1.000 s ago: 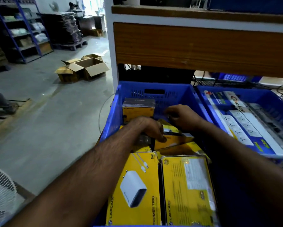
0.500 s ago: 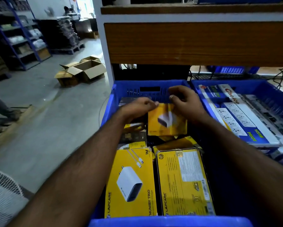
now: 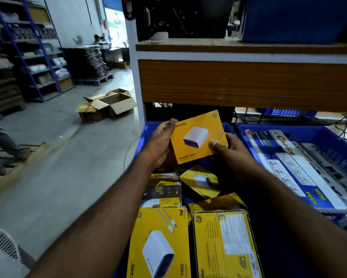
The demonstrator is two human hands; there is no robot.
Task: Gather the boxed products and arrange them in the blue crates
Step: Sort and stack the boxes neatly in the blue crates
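Observation:
I hold a small yellow charger box [image 3: 198, 137] up above the blue crate [image 3: 143, 133], its printed front facing me and tilted. My left hand [image 3: 161, 145] grips its left edge and my right hand [image 3: 226, 149] grips its lower right corner. Below it the crate holds several more yellow boxes: a big one with a charger picture [image 3: 158, 241], one lying back side up [image 3: 224, 243], and a smaller tilted one [image 3: 202, 181]. A second blue crate [image 3: 313, 133] to the right holds long power-strip boxes [image 3: 293, 175].
A wooden shelf panel [image 3: 247, 85] overhangs the crates. Open cardboard cartons [image 3: 110, 105] lie on the concrete floor at left, with blue racks [image 3: 38, 63] behind. A white fan [image 3: 1, 251] is at the lower left. Another person's legs [image 3: 3, 141] show at the left edge.
Both hands went from reaching into the crate to lifting the small yellow box out; it now sits higher, turned with its front toward me.

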